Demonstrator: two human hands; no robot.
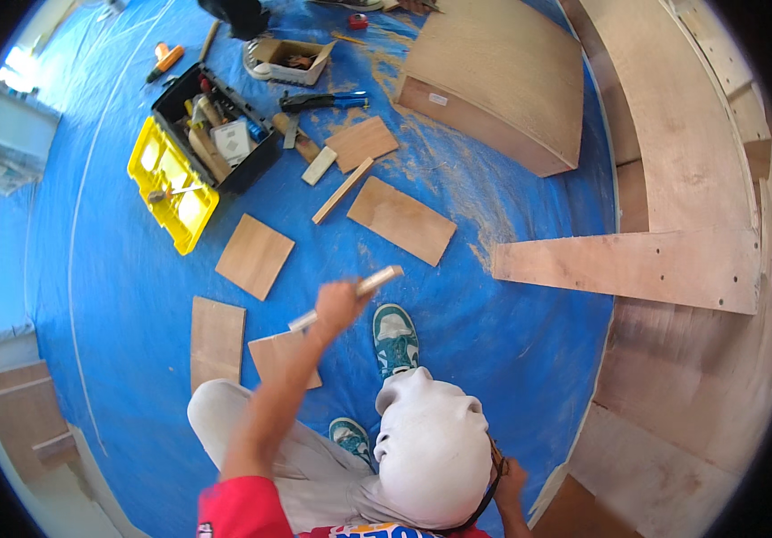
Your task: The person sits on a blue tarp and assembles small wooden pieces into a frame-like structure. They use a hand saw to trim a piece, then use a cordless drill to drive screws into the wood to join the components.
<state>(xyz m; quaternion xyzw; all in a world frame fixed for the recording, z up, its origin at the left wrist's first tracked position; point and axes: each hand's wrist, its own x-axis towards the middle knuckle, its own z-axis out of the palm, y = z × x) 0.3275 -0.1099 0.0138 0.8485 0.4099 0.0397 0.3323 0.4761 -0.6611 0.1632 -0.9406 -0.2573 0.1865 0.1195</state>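
My left hand [341,307] is closed round the middle of a narrow pale wooden strip [379,279], held above the blue sheet with its far end pointing up and right. A square plywood piece [283,357] lies partly under that forearm, beside a taller plywood piece [216,341]. My right hand [511,482] is low at the right, beside my knee. Its fingers look curled near a dark strap [491,491] and a brownish edge; what they grip is not clear.
An open black toolbox [256,161] with a yellow lid [190,213] stands left. Beyond it are a cardboard box [314,70] and a rivet-gun-like blue-black tool [325,101]. A large wooden box [503,81] stands far right. A plywood frame [624,267] juts in from the right.
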